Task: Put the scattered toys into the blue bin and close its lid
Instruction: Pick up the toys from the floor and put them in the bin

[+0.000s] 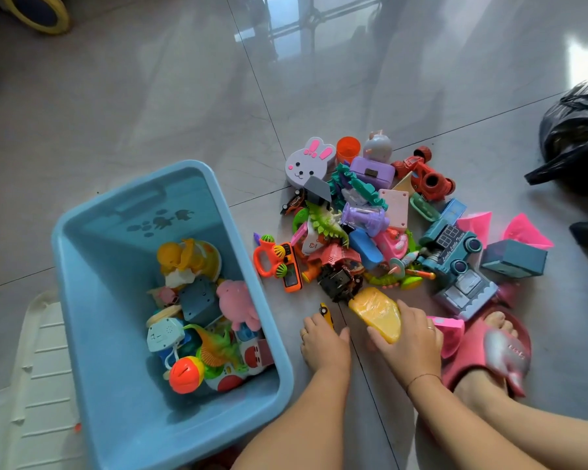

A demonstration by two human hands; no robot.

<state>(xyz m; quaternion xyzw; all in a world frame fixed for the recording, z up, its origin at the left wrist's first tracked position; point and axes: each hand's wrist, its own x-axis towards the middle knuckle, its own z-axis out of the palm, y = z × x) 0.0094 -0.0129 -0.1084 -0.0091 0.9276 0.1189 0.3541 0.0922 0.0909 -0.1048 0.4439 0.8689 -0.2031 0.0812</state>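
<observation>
While the head camera looks down at the tiled floor [150, 96], we log the blue bin [116, 334] at 8 o'clock of the view, open-topped with no lid on it. Toys are heaped in its nearer half, among them a pink pig [238, 305] and an orange ball [184, 374]. A white ribbed panel [38, 368] lies touching the bin's 9 o'clock side. The scattered toy pile [353, 228] sits on the floor at 3 to 4 o'clock, just beside the bin, with a blue train [455, 259] on its 4 o'clock edge. At 5 o'clock, the left hand [325, 340] has its fingers curled round a small yellow car [326, 315]. The right hand [411, 340] grips a yellow wedge toy [377, 313] between thumb and fingers at the pile's near edge. A pink slipper [489, 347] is just beside that hand, and a black bag [577, 140] lies at 2 o'clock.
</observation>
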